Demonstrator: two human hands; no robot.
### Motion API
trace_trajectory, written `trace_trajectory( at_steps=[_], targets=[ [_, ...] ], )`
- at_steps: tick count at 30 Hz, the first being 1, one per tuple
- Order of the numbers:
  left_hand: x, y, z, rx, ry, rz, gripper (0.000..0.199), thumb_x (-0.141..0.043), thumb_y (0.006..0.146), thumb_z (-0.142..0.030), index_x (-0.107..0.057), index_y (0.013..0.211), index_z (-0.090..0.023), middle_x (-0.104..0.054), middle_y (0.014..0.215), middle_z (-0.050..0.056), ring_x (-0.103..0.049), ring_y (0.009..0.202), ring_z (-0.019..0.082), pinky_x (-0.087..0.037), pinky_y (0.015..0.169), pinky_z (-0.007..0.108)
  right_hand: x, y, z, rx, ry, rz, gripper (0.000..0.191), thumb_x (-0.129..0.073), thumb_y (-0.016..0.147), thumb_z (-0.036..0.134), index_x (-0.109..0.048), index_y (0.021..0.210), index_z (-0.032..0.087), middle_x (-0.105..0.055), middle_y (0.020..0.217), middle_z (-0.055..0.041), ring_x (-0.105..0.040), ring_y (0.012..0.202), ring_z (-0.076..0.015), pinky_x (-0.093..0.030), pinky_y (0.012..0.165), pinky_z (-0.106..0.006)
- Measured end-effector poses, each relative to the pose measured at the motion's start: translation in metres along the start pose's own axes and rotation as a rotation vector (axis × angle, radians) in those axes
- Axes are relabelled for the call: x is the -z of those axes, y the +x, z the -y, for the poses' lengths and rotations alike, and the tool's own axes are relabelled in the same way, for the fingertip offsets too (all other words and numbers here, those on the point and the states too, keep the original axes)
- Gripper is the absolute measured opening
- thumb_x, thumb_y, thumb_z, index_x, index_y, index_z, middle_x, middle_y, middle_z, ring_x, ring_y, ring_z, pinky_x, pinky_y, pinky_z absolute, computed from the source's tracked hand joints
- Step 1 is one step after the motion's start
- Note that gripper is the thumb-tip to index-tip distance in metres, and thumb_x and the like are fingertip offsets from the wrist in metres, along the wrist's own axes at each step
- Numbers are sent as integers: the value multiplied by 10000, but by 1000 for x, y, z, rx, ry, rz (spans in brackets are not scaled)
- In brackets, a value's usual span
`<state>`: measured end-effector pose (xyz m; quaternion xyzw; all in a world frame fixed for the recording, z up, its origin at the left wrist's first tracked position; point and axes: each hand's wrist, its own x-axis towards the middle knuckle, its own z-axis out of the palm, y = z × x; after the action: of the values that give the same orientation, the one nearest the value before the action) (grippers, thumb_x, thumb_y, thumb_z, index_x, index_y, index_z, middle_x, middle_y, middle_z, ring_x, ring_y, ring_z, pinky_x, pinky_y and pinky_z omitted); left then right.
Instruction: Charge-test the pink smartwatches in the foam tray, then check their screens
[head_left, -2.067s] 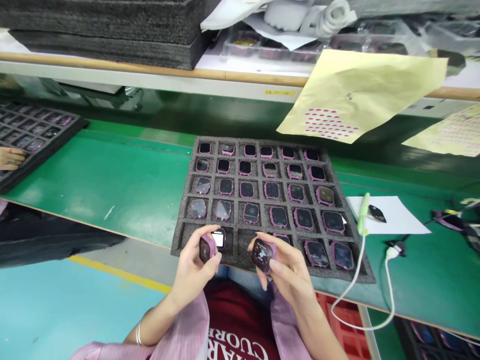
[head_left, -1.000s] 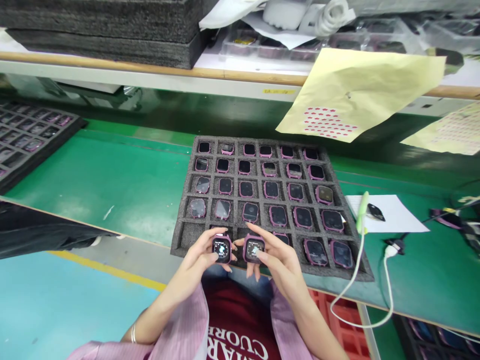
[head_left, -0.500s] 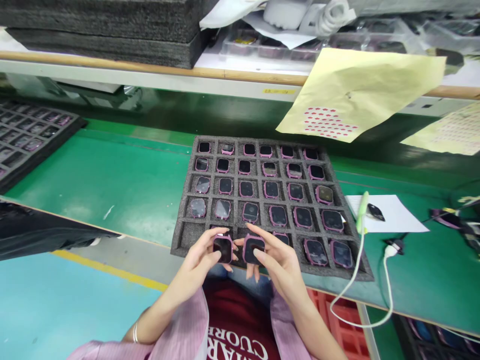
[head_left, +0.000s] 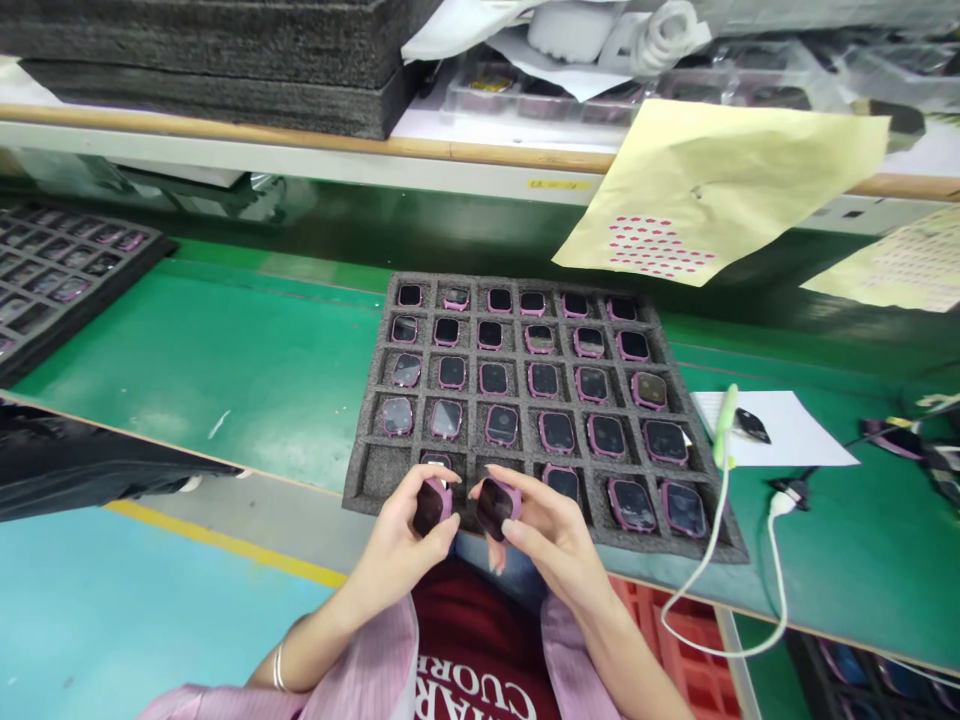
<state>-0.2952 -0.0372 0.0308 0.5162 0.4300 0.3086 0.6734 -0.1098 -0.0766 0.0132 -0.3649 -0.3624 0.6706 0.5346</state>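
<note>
My left hand (head_left: 405,535) grips a purple-framed smartwatch body (head_left: 429,507) between thumb and fingers, its dark screen tilted. In my right hand (head_left: 551,530) is a second such watch body (head_left: 495,507), also tilted, thumb on its lower edge. The two watches are apart, side by side over the near edge of a grey foam tray (head_left: 386,470). Rows of similar watch bodies (head_left: 555,432) lie in the tray's compartments, screens up. One more watch (head_left: 436,462) sits just behind my left fingers, partly hidden by them.
On the green bench (head_left: 277,350), a second filled tray (head_left: 82,250) lies far left. To the right are a white paper (head_left: 810,430), a green pen-like tool (head_left: 725,425) and a white cable (head_left: 720,652). Yellow sheets (head_left: 735,180) hang from the shelf. A person's dark-clothed leg (head_left: 97,455) is at left.
Both watches have been turned in my fingers, so their screens now slant rather than face up. The left one has moved slightly left, widening the space between them. The tray has stayed put.
</note>
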Motion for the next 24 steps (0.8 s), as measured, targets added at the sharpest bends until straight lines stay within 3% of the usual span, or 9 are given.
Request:
trace_trajectory(
  at_steps=[6,11,17,20,24],
  targets=[
    [-2,1,0,-38,-53,3,330,-585,832,-174,-469,1136,-228,-457,769,-44,-381,558,77,-343,523,192,-2,3,4,14,51,41,397,-688,859,260,-607,1248,281,-669,1043,-84,-654,577,-145,-552,494,-267],
    [-2,0,2,-5,-6,25,267,-560,834,-159,-486,1085,-210,-433,735,-50,-373,539,74,-343,504,186,-2,5,2,39,71,9,364,-706,833,229,-654,1192,262,-642,1020,-79,-642,536,-138,-543,456,-261],
    [-3,0,4,-36,-37,-21,358,-582,835,-171,-469,1169,-235,-450,758,-49,-375,533,65,-341,499,175,-1,3,1,49,55,21,394,-701,840,258,-627,1227,266,-655,1018,-85,-631,520,-138,-530,450,-262],
    [-3,1,6,-43,-13,-33,295,-589,825,-162,-508,1101,-228,-466,783,-42,-367,528,59,-333,486,171,0,3,0,46,47,-8,369,-707,834,245,-649,1198,263,-648,982,-67,-625,517,-129,-516,442,-246],
    [-4,0,7,-46,-9,-25,313,-576,842,-173,-492,1138,-225,-469,766,-38,-379,522,65,-352,491,177,2,3,-3,47,15,-1,367,-693,848,221,-641,1210,247,-645,799,-28,-612,501,-125,-505,457,-235]
  ],
)
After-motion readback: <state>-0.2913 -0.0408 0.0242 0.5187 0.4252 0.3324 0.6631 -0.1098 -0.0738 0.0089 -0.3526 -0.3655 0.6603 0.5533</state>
